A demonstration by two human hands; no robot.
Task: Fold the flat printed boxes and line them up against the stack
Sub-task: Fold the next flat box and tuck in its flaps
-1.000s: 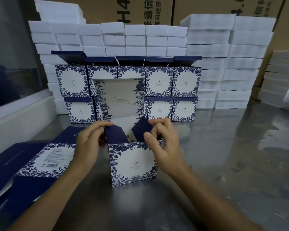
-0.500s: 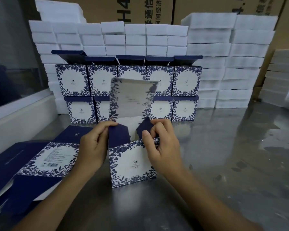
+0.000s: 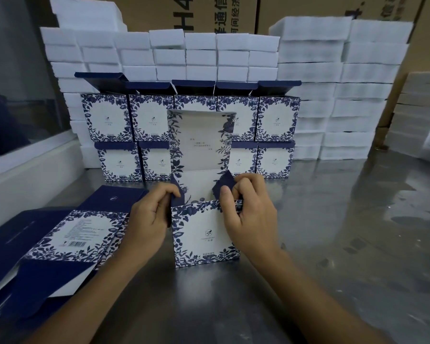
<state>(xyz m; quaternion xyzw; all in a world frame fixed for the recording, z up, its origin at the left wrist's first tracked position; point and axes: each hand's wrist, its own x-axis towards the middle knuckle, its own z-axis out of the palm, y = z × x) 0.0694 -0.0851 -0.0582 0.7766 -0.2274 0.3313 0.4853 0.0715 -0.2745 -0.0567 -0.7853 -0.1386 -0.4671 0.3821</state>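
A blue-and-white floral printed box stands upright on the steel table in front of me, its tall lid flap raised. My left hand pinches the box's left navy side flap. My right hand pinches the right navy side flap, thumb on the front wall's top edge. Behind it, folded boxes stand in two rows with navy lids open, against white foam blocks. A pile of flat printed boxes lies at my left.
White foam blocks are stacked high across the back and at the right edge. Brown cartons stand behind them. A white ledge with a window runs along the left. The steel table stretches to the right.
The lid flap has swung up and steadied upright. Both hands have shifted slightly on the side flaps, spreading them apart; the box has stayed in place.
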